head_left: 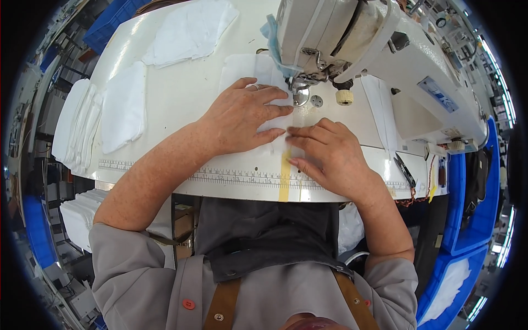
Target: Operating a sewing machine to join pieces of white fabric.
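Observation:
A white fabric piece (239, 66) lies on the sewing machine bed, its right edge beside the presser foot (300, 85). Across it rests my left hand (242, 116), flat, with fingers spread toward the needle area and a ring on one finger. Close to the near part of that edge is my right hand (328, 154). Its fingertips touch down by the fabric and the thumb stands apart from them. My fingers cover part of the cloth. The white sewing machine (330, 33) stands just beyond both hands.
White fabric stacks (190, 33) lie at the back left, with folded piles (77, 124) along the left edge. A printed ruler strip (236, 179) and yellow tape (285, 176) run near the front. Thread snips (404, 169) lie at right, beside blue bins (456, 220).

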### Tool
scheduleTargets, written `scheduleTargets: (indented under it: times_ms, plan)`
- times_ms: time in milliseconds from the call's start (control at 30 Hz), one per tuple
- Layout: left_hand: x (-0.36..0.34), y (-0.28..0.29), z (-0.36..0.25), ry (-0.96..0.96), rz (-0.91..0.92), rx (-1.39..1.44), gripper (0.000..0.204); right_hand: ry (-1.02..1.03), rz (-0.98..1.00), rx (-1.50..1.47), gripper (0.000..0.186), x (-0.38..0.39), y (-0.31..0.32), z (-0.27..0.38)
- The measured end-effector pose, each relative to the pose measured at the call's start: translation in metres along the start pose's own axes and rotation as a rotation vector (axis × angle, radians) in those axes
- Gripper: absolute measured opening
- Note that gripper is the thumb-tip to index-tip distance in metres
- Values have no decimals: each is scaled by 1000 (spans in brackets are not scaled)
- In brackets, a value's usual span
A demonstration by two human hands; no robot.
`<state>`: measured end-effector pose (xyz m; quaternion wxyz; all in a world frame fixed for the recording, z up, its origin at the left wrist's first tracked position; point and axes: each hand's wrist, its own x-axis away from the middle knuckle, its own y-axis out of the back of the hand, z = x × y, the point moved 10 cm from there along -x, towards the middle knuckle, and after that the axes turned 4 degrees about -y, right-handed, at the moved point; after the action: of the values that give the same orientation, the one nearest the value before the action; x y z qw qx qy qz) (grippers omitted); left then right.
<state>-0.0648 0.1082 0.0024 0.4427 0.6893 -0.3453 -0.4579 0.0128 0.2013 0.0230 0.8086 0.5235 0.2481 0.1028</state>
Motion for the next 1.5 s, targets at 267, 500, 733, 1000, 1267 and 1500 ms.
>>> scheduleTargets:
  times_ms: [267, 500, 733, 1000, 1267, 1500]
  plan:
    - [-4, -4, 18, 43, -34, 63, 36, 15, -42, 56, 27, -22, 1, -15]
    - [-23, 0, 45, 54, -44, 42, 33, -54, -114, 118, 34, -29, -7, -27]
    - [-36, -5, 66, 150, 18, 75, 31, -63, -148, 125, 32, -26, -8, -34]
    - [-33, -16, 62, 71, 111, -34, 34, -54, -158, 49, 29, -28, -5, -35]
    - [18, -5, 11, 182, 77, -102, 49, -3, -186, 57, 38, -23, -3, -28]
    - [54, 55, 62, 393, -207, 69, 44, 34, -81, 111, 45, -24, -13, -18]
